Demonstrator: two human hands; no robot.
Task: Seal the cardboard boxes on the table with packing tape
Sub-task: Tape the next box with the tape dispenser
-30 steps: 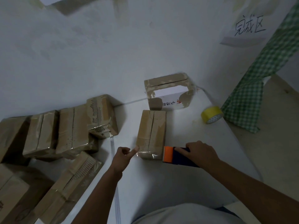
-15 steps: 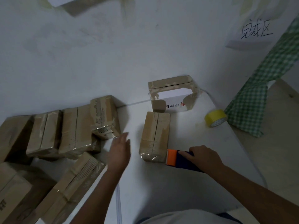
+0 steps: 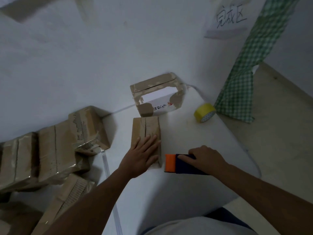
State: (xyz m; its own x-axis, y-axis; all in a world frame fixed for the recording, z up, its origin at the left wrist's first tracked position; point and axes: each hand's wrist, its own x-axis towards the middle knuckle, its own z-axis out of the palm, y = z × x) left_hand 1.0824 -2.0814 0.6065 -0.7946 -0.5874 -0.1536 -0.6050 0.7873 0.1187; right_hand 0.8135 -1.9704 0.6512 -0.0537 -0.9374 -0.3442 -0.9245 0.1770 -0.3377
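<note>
Pressing flat on a small cardboard box [image 3: 146, 131] at the middle of the white table [image 3: 211, 141], my left hand [image 3: 141, 154] lies with its fingers straight and spread over the near end of the box top, across the seam that runs along it. My right hand [image 3: 205, 159] sits just to the right of the box, fingers curled around a dark blue tape dispenser [image 3: 179, 163] whose orange end points toward the box and rests on the table close beside its near corner; whether the two touch I cannot tell. Beyond the box, a larger white carton [image 3: 158, 95] with brown tape patches stands against the wall [image 3: 101, 56]. A yellow tape roll [image 3: 204, 112] lies near the table's far right edge, beside a hanging green checked cloth [image 3: 245, 68]. To the left, a pile of taped cardboard boxes [image 3: 55, 146] crowds the table, some tilted against one another. A paper sign [image 3: 228, 19] with handwritten characters is fixed to the wall at upper right.
</note>
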